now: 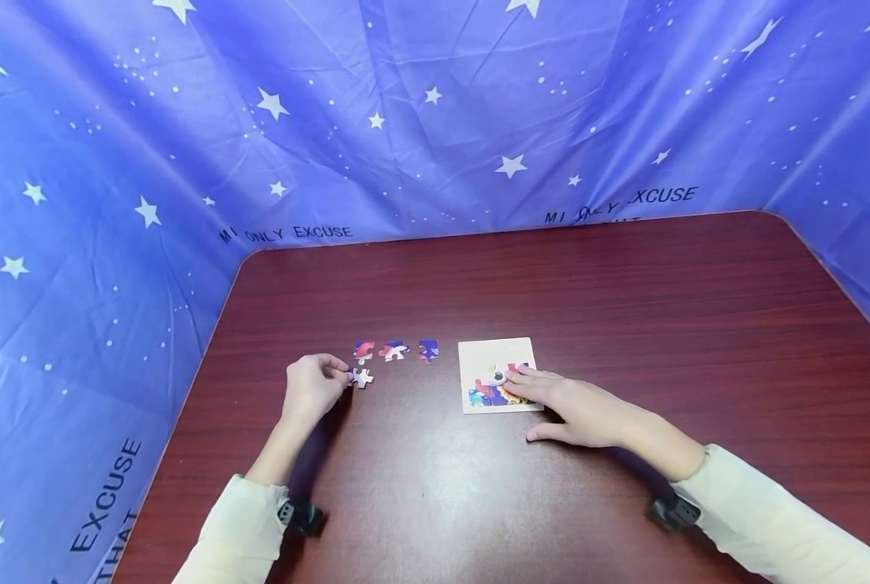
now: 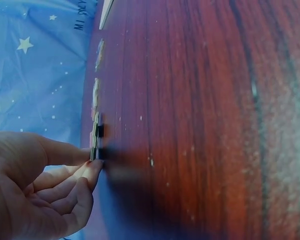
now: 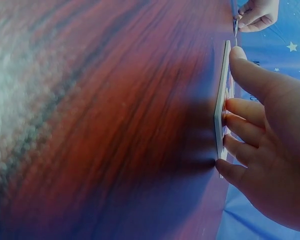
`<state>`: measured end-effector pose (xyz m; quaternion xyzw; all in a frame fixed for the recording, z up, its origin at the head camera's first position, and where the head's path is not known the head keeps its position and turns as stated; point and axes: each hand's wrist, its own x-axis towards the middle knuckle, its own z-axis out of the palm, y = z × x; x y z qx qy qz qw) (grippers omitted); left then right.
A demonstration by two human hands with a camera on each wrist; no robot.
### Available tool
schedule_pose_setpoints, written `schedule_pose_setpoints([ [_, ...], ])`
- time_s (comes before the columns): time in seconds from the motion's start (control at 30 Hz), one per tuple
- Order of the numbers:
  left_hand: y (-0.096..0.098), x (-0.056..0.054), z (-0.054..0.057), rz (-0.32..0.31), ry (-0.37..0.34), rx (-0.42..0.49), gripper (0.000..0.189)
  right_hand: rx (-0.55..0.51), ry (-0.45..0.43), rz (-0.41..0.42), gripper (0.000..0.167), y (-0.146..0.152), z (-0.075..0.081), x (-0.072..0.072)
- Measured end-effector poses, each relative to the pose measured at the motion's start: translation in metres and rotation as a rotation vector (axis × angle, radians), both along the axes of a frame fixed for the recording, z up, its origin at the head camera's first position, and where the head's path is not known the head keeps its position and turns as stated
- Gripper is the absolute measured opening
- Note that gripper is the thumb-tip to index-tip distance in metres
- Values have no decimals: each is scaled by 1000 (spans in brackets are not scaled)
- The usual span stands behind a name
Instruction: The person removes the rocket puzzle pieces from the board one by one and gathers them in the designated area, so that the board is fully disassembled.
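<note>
My left hand (image 1: 315, 386) pinches a small jigsaw puzzle piece (image 1: 363, 378) between thumb and fingertips, as the left wrist view also shows. Just beyond it lie three more pieces in a row: a red and white one (image 1: 363, 350), a purple and white one (image 1: 394, 350) and a mostly purple one (image 1: 428, 349). To their right is a square puzzle board (image 1: 495, 347) with a pale border and a partly filled colourful picture. Across the board's right part my right hand (image 1: 581, 410) rests with its fingers extended, covering some of the picture.
The dark red wooden table (image 1: 435, 292) reaches back to a blue curtain (image 1: 435, 122) with white stars and lettering. Black wrist cameras sit under both forearms, at the left cuff (image 1: 303, 517) and at the right cuff (image 1: 674, 513).
</note>
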<state>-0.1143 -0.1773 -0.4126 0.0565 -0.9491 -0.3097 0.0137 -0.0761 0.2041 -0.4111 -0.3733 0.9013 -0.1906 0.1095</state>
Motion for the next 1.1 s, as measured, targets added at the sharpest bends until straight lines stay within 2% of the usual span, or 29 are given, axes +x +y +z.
schedule_pose_setpoints([
  [0.33, 3, 5, -2, -15, 74, -24, 4, -12, 19, -4, 66, 0, 0, 2],
  [0.73, 1, 8, -1, -16, 70, -79, 5, 3, 6, -6, 66, -2, -1, 1],
  [0.9, 1, 7, 3, -24, 101, -66, 7, 18, 19, -3, 67, -3, 0, 2],
  [1.1, 13, 4, 14, -58, 122, -46, 12, 45, 73, 16, 67, -6, 2, 4],
])
